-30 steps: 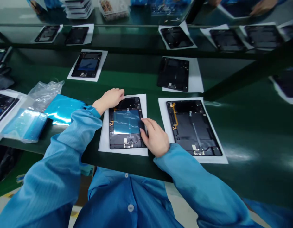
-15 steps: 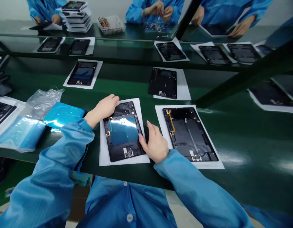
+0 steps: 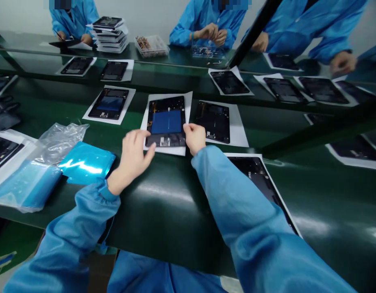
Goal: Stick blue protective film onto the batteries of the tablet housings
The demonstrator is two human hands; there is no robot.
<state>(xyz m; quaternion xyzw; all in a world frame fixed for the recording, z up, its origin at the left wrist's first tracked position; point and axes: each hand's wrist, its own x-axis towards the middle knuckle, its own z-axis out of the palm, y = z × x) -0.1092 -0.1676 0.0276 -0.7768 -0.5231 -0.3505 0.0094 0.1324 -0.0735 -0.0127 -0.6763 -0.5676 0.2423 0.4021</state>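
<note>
A black tablet housing (image 3: 168, 140) with a blue film sheet (image 3: 166, 122) on its middle lies on a white paper sheet (image 3: 175, 150), farther up the green bench. At its lower left corner is my left hand (image 3: 134, 156), fingers on the left edge and thumb at the near edge, holding it. My right hand (image 3: 195, 138) is closed on the lower right edge, its fingers curled and partly hidden. Just right of that hand lies a second tablet housing (image 3: 216, 122) without blue film. Another housing (image 3: 251, 169) is partly covered by my right sleeve.
Blue film sheets (image 3: 87, 160) and a clear plastic bag (image 3: 26, 183) of blue film lie at left. One filmed housing (image 3: 108, 103) sits behind them. A green slanted post (image 3: 312, 126) stands at right. Several housings line a raised shelf; co-workers (image 3: 209, 32) sit beyond.
Both hands have moved away from me with the filmed housing and its paper, now beside the rear housing. My left hand went from the top corner to the lower left; the view tilted up.
</note>
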